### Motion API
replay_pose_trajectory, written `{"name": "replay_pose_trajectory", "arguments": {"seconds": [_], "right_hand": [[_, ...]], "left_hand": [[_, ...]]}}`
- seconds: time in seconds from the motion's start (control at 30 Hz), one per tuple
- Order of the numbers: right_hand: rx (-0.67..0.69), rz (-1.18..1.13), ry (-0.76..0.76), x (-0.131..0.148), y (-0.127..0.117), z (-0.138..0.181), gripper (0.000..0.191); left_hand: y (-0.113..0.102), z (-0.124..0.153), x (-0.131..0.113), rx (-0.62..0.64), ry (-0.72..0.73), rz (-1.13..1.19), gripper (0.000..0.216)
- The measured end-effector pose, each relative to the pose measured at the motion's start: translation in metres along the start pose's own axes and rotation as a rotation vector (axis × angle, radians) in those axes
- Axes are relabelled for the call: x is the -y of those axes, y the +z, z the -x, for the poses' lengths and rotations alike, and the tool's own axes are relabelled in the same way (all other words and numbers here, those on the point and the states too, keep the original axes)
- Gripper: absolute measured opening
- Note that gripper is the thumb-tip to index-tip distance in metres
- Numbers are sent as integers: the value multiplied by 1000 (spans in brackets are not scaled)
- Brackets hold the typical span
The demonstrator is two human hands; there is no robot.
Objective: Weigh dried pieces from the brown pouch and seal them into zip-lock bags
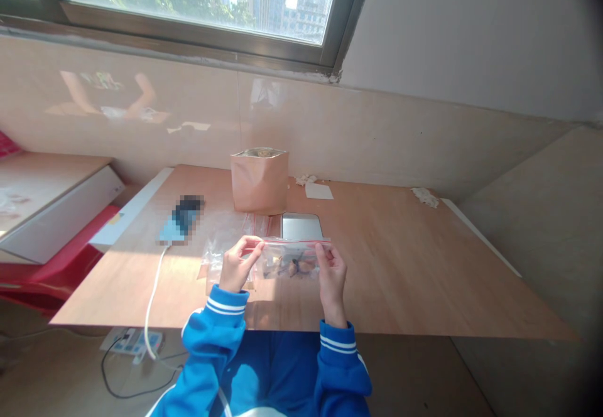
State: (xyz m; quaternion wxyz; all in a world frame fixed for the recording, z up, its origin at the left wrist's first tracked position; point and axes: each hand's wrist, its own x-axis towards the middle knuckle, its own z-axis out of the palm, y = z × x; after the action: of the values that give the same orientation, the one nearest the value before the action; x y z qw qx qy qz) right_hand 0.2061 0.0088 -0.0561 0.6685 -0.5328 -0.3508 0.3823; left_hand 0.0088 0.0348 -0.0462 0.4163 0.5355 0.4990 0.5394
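Note:
A clear zip-lock bag (292, 260) with a red seal line is stretched between my two hands above the table's near part. Several small brownish pieces show inside it, too blurred to name. My left hand (239, 262) pinches the bag's upper left corner between thumb and fingers. At the upper right corner, my right hand (332, 274) grips the seal strip the same way. Just behind the bag lies a flat silver-topped device (301, 225), partly covered by it. More clear plastic bags (221, 244) are spread flat beside and behind my left hand.
An open-topped tan pouch (260, 181) stands upright at the table's back. Left of it lies a pixelated phone-like object (181, 219) with a white cable (154, 291) running off the edge. White paper (319, 191) and crumpled tissue (424, 197) lie toward the wall. A red stool (56, 272) stands left.

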Motion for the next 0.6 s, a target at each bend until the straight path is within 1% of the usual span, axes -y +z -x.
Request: {"name": "replay_pose_trajectory", "arguments": {"seconds": [0.1, 0.27, 0.37, 0.6], "right_hand": [[-11, -10, -13, 2, 4, 1, 35], [-18, -60, 12, 2, 13, 3, 32], [-11, -88, 40, 1, 16, 3, 33], [126, -95, 86, 0, 20, 7, 40]], "left_hand": [[2, 0, 0, -22, 44, -36, 22], [15, 3, -1, 7, -62, 195, 29], [20, 4, -3, 3, -84, 253, 32], [18, 3, 4, -31, -64, 280, 29]]}}
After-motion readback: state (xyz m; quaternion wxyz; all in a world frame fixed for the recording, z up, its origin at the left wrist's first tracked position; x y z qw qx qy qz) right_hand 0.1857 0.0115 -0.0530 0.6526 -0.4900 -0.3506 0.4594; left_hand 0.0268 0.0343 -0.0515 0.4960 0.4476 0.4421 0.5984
